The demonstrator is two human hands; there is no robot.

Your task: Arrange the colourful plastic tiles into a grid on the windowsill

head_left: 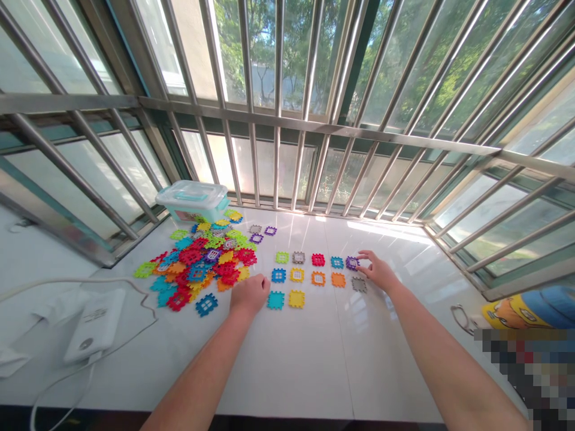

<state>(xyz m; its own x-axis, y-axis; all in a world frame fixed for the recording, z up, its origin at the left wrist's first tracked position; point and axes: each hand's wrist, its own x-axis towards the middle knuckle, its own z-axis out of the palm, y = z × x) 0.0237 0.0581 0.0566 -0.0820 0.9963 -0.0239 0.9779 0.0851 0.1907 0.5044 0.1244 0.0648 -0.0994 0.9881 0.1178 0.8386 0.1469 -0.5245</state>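
My right hand (375, 270) has its thumb and a finger at the right edge of a purple square interlocking tile (353, 263), which lies at the right end of the back row. Just in front of that hand is a grey tile (359, 284). My left hand (250, 294) rests on the table as a fist, with nothing showing in it. It sits between the heap of mixed-colour tiles (193, 260) and a turquoise tile (275, 300). Laid flat in short rows between my hands are several more tiles, among them a red one (318, 260) and a yellow one (296, 299).
Behind the heap stands a lidded clear plastic box (195, 200). Two purple tiles and a grey one (256, 228) lie apart near it. A white power strip (95, 326) with cables is at the left, a colourful cylinder (530, 308) at the right. Metal bars (314, 127) surround the white table (291, 365).
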